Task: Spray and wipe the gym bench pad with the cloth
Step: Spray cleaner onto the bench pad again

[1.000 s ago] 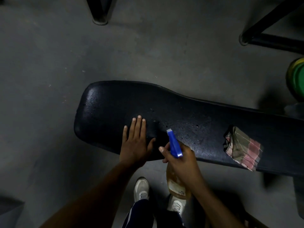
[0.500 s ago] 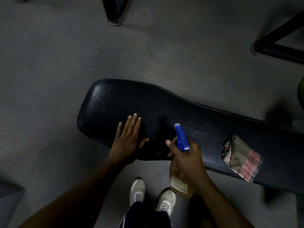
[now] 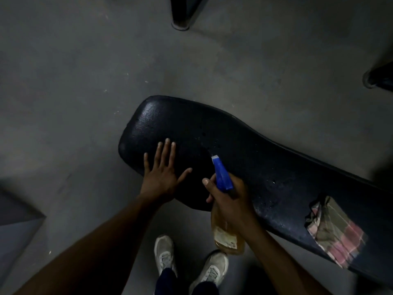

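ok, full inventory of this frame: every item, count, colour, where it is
bench pad: 1, black, runs from centre to lower right, droplets on its surface
cloth: 1, plaid pink and olive, crumpled on the pad's right part, hanging over the near edge
spray bottle: 1, blue head, amber body with a label, nozzle aimed at the pad
equipment legs: 2 seen, black, one at top centre, one at right edge
floor: grey, all around
grey object: 1, left edge, cannot tell what it is
shoes: 2, pale grey, bottom centre, below dark trouser legs
left hand: flat on the pad's near left end, fingers spread
right hand: wrapped round the spray bottle
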{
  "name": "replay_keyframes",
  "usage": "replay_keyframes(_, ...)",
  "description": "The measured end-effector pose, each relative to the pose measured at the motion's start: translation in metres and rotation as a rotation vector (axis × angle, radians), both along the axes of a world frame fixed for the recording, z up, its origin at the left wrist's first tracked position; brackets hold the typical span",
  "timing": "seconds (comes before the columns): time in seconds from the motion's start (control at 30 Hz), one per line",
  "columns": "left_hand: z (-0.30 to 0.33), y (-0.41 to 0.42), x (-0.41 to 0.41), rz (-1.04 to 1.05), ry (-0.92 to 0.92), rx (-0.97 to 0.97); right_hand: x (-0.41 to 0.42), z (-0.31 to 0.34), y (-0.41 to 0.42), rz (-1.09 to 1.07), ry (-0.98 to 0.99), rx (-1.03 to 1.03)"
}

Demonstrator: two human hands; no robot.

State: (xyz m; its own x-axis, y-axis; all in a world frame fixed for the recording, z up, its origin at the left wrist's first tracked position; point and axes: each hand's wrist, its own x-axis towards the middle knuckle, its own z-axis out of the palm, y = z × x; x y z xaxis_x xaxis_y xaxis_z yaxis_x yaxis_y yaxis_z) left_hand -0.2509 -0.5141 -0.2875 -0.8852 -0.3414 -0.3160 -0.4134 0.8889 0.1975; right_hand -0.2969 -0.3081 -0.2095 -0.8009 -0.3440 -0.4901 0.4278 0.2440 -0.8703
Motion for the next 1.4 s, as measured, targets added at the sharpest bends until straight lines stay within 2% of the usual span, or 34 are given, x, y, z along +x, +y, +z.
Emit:
replay_keyframes(0.13,0.001,0.000,0.000,0.001,-0.010,0.018,-0.010,0.000,-0.006,-0.077,0.009,0.010)
replay_keyframes(0.33,0.002,-0.002,0.000,0.001,-0.011,0.050,-0.025,0.009,-0.015,0.050,0.134,0.042)
replay_keyframes(0.5,0.005,-0.008,0.013,0.066,0.130,0.007,-0.025,0.017,-0.030,0.155,0.204,0.068)
replay_keyframes(0.63,0.006,-0.026,0.037,0.201,0.147,-0.042,-0.019,0.023,-0.044,0.221,0.198,0.075)
replay_keyframes(0.77,0.004,-0.037,0.048,0.160,0.096,0.027,-0.012,0.025,-0.055,0.219,0.179,0.061)
replay_keyframes(1.0,0.007,-0.040,0.053,0.189,0.127,0.082,0.002,0.024,-0.071,0.269,0.185,0.080)
replay_keyframes(1.13,0.006,-0.043,0.077,0.255,0.124,0.069,0.012,0.020,-0.069,0.369,0.191,0.135)
replay_keyframes(1.4,0.008,-0.054,0.094,0.189,0.093,0.035,0.036,0.016,-0.044,0.404,0.122,0.158)
